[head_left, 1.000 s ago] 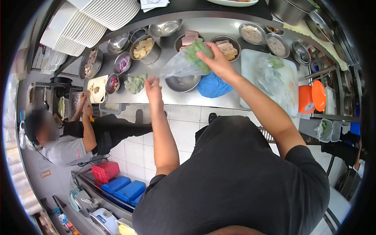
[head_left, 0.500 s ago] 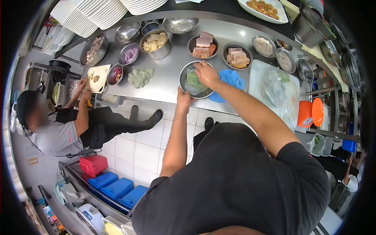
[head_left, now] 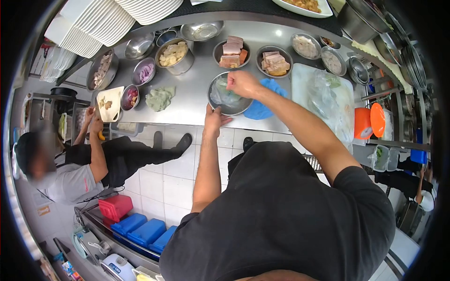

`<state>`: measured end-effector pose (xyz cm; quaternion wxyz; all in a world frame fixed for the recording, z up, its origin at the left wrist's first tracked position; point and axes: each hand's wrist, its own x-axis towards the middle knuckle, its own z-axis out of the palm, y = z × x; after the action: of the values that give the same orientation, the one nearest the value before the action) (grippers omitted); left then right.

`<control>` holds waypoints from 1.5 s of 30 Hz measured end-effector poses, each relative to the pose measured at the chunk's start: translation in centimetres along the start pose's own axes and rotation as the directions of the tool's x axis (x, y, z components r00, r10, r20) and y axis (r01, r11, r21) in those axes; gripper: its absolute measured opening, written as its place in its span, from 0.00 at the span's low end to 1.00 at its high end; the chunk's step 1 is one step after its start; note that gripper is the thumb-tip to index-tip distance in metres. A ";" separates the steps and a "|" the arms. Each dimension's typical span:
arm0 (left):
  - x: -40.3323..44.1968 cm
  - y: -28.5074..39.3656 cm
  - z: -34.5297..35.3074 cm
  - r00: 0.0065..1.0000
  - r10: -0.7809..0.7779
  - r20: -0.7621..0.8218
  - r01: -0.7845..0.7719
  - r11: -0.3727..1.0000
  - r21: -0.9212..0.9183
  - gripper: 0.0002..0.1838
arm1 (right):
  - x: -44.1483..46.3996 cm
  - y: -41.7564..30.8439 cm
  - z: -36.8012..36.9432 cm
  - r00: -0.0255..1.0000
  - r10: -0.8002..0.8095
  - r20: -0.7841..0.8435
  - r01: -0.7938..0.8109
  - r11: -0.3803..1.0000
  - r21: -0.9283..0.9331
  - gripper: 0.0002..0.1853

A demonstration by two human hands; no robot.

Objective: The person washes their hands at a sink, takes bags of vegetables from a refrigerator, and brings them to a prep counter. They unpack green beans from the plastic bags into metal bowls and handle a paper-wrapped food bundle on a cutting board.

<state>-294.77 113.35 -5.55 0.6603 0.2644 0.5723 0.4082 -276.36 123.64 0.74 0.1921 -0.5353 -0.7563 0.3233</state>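
Note:
A round metal bowl (head_left: 211, 103) is tilted slightly at the front edge of the steel table. My left hand (head_left: 214, 121) grips its near side, thumb on the outer wall and fingers underneath. Inside the bowl lies a crumpled clear plastic bag (head_left: 224, 95) with something pale green in it. My right hand (head_left: 241, 85) is over the bowl, fingers closed in a pinch at the top of the bag. A blue crumpled cloth or bag (head_left: 265, 104) lies right of the bowl, under my right wrist.
Bowls of meat slabs (head_left: 232, 49) and cut meat (head_left: 274, 62) stand behind. A white cutting board (head_left: 307, 93) with plastic bags is at right. At left are a pot of pale chunks (head_left: 174, 55), a green cloth (head_left: 160, 98) and a co-worker (head_left: 70, 164) at a small board.
My right hand has closed and drawn back slightly from the bag, whose green contents show less now. The view has shifted a little; my left hand still holds the bowl.

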 end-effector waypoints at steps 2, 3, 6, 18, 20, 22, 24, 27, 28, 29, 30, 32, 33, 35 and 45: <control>0.1 0.1 -0.1 0.999 0.023 -0.033 -0.021 0.998 0.053 0.33 | -0.5 -2.0 -1.6 0.996 -0.022 -0.082 0.028 0.997 0.069 0.11; 0.6 -0.2 -0.3 0.997 0.059 -0.059 -0.052 0.992 0.113 0.35 | -0.4 -2.7 -2.5 0.992 -0.035 -0.122 0.047 0.994 0.097 0.12; 0.0 -0.6 -0.3 0.958 0.200 -0.208 -0.124 0.936 0.328 0.39 | 0.1 -3.2 -4.2 0.990 -0.067 -0.122 0.077 0.994 0.076 0.14; -1.0 3.9 0.5 0.880 0.445 -0.164 -0.333 0.826 0.454 0.37 | -0.3 -6.4 -6.6 0.961 -0.250 -0.116 0.257 0.965 0.051 0.18; -1.0 4.1 0.5 0.864 0.489 -0.125 -0.392 0.806 0.443 0.34 | -0.6 -7.8 -7.6 0.944 -0.297 -0.141 0.312 0.945 0.100 0.17; -2.8 6.1 1.6 0.903 0.417 -0.103 -0.350 0.853 0.386 0.36 | -0.4 -8.2 -7.7 0.962 -0.250 -0.106 0.258 0.964 0.069 0.18; -3.0 7.3 1.9 0.875 0.485 -0.006 -0.453 0.822 0.346 0.39 | -0.5 -8.5 -8.6 0.957 -0.274 -0.093 0.279 0.960 0.035 0.19; -5.0 8.5 3.2 0.833 0.545 0.093 -0.532 0.744 0.406 0.46 | -0.4 -9.1 -9.1 0.975 -0.208 -0.082 0.210 0.978 0.014 0.22; -5.7 9.4 3.9 0.816 0.563 0.127 -0.554 0.702 0.449 0.48 | -0.2 -9.0 -9.3 0.980 -0.187 -0.067 0.188 0.982 -0.002 0.23; -5.7 10.0 4.3 0.773 0.609 0.176 -0.603 0.620 0.503 0.53 | 0.1 -8.7 -9.0 0.970 -0.229 -0.083 0.232 0.972 0.034 0.23; -5.9 10.7 4.9 0.736 0.644 0.208 -0.628 0.537 0.563 0.53 | 0.4 -8.6 -8.8 0.957 -0.273 -0.101 0.280 0.958 0.067 0.23; -6.4 11.5 6.2 0.659 0.706 0.260 -0.654 0.366 0.662 0.54 | 1.4 -8.3 -8.7 0.962 -0.266 -0.060 0.272 0.951 0.149 0.20; -6.4 11.3 6.3 0.646 0.718 0.260 -0.669 0.369 0.645 0.51 | 1.1 -8.6 -9.1 0.979 -0.203 -0.001 0.199 0.958 0.207 0.18; -5.1 11.7 7.2 0.601 0.744 0.293 -0.725 0.352 0.592 0.43 | 1.1 -8.4 -9.2 0.976 -0.211 0.053 0.173 0.900 0.400 0.16; -5.3 13.3 13.0 0.724 0.662 0.194 -0.689 0.676 0.262 0.19 | -18.4 6.3 -18.3 0.765 0.185 -0.617 0.269 0.779 0.567 0.08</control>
<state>-285.36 117.43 10.86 0.4348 0.5757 0.4634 0.5146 -253.91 113.05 10.50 0.6130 -0.4993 -0.5043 0.3473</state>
